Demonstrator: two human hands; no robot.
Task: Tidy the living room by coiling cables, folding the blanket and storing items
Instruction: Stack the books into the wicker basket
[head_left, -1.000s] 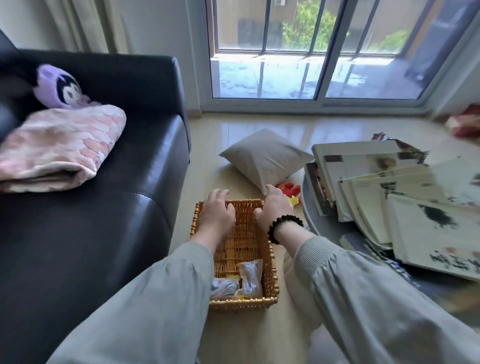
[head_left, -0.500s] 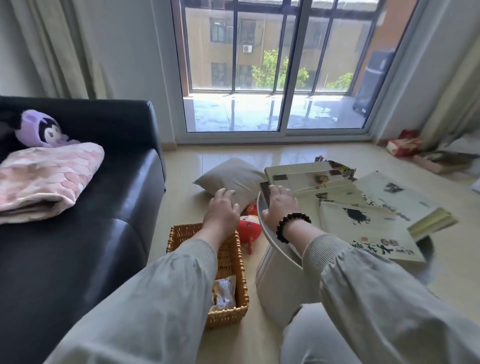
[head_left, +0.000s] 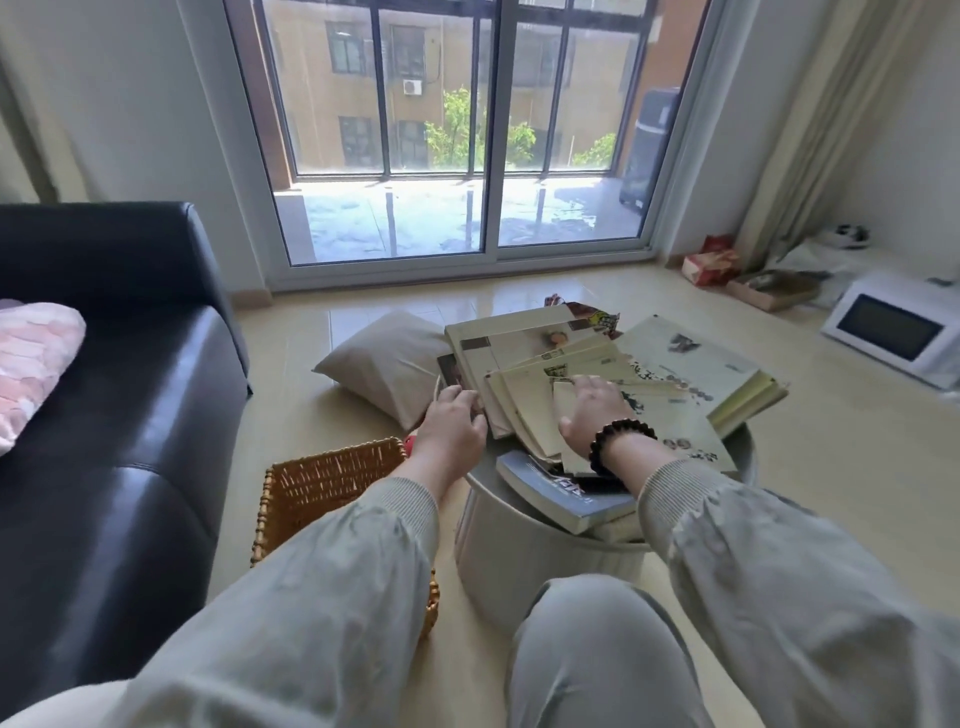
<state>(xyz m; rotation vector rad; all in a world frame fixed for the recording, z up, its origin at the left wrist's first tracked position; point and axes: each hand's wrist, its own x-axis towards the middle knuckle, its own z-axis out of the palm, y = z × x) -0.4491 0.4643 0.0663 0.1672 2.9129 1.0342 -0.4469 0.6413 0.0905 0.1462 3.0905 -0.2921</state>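
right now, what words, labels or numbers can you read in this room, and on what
Nothing reads clearly enough to quote.
pale front book: large dark characters, too blurred to read.
grey-blue book: white cover lettering, blurred.
far book: dark ink marks, unreadable.
red box: print too small.
microwave: no label visible.

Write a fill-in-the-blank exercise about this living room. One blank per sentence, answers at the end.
1. The right hand lies flat on a pile of ____.
2. The wicker basket stands between the grey table and the black ____.
3. The blanket at the far left is ____.
4. The cushion lies on the ____.

Missing words: books; sofa; pink; floor.
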